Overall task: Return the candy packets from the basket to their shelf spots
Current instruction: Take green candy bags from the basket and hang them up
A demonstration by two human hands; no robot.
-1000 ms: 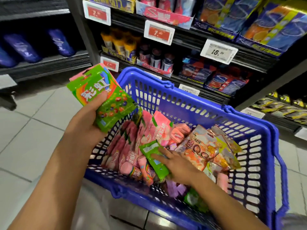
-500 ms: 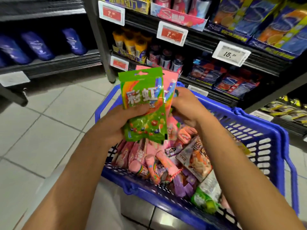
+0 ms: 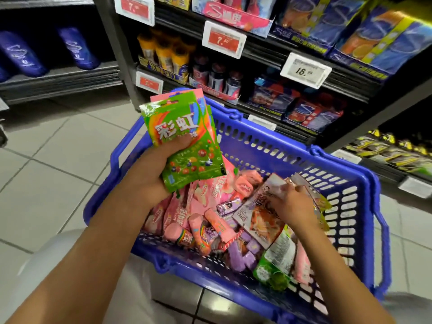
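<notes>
Green candy packet (image 3: 184,146) in left grip (image 3: 152,174), above blue basket (image 3: 257,141)

Head view, single camera: worn at head height, wide-angle, facing forward and steeply down. Close range on a blue perforated plastic shopping basket (image 3: 275,146) at centre frame, both forearms entering from the bottom edge. Dark metal store shelving (image 3: 268,45) fills the upper frame; pale tiled floor (image 3: 46,160) lies left. No second view.
</notes>
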